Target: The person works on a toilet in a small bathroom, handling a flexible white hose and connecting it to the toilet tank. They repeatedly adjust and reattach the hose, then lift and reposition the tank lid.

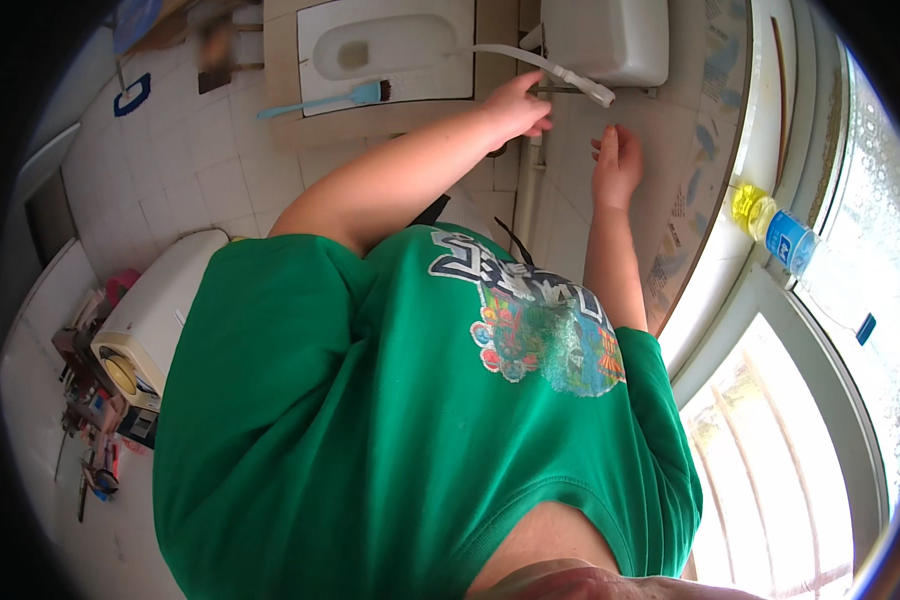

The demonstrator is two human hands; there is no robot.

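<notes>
My left hand [518,108] reaches in from the left, fingers spread and slightly bent, beside a thin rod under a white flexible hose [545,66]. The hose arches over that hand from the squat toilet [390,45] and ends in a thicker white fitting [598,93]. Whether my left fingertips touch the rod, I cannot tell. Just below the fitting, apart from it, is my right hand [618,165]. Its fingers are loosely bent, with nothing visible in them. A white cistern [610,40] stands beyond both hands. Across the toilet's near edge lies a light-blue brush [330,99].
A pipe [530,190] runs below my left hand. Along the right, a sill holds a clear bottle [775,230] with yellow liquid, beside a bright window [770,450]. At left stand a white appliance [160,310] and several small items. A blue-edged brush [132,95] hangs farther back.
</notes>
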